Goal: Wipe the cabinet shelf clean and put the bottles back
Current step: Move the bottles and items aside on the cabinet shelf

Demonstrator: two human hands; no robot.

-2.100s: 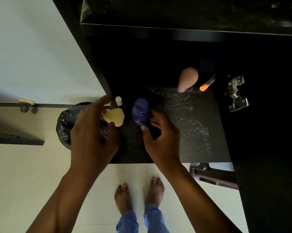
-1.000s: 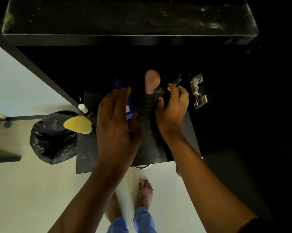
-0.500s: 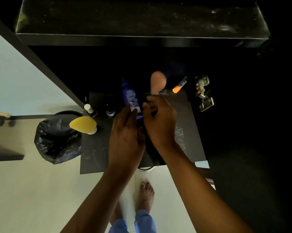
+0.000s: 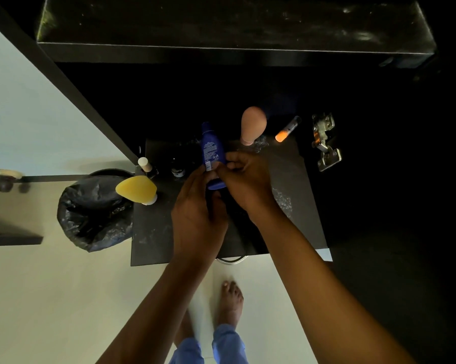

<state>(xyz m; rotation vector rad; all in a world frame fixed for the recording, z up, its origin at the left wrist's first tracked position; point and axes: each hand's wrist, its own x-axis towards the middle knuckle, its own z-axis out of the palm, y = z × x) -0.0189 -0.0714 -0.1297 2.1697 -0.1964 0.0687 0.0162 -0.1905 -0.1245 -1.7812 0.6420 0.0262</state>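
Note:
A dark blue bottle (image 4: 211,148) lies tilted over the black cabinet shelf (image 4: 295,195), its cap end pointing into the cabinet. Both hands close around its lower end: my left hand (image 4: 195,208) from the left and below, my right hand (image 4: 247,177) from the right. A yellow drop-shaped bottle (image 4: 136,189) stands at the shelf's left edge, with a small white-capped bottle (image 4: 144,164) behind it. Beside that is a small dark bottle (image 4: 177,171). A pink rounded bottle (image 4: 253,123) and an orange-tipped tube (image 4: 286,130) stand further back. Pale smears mark the shelf's right half.
A bin lined with a black bag (image 4: 95,208) sits on the floor left of the shelf. A metal door hinge (image 4: 325,141) is fixed on the right cabinet wall. Another black shelf (image 4: 234,24) overhangs above. My bare feet (image 4: 229,303) stand below the front edge.
The blue bottle has gone from upright near the left front to lying tilted in the middle, and both hands have closed on its lower end. My right hand pulled back from the rear.

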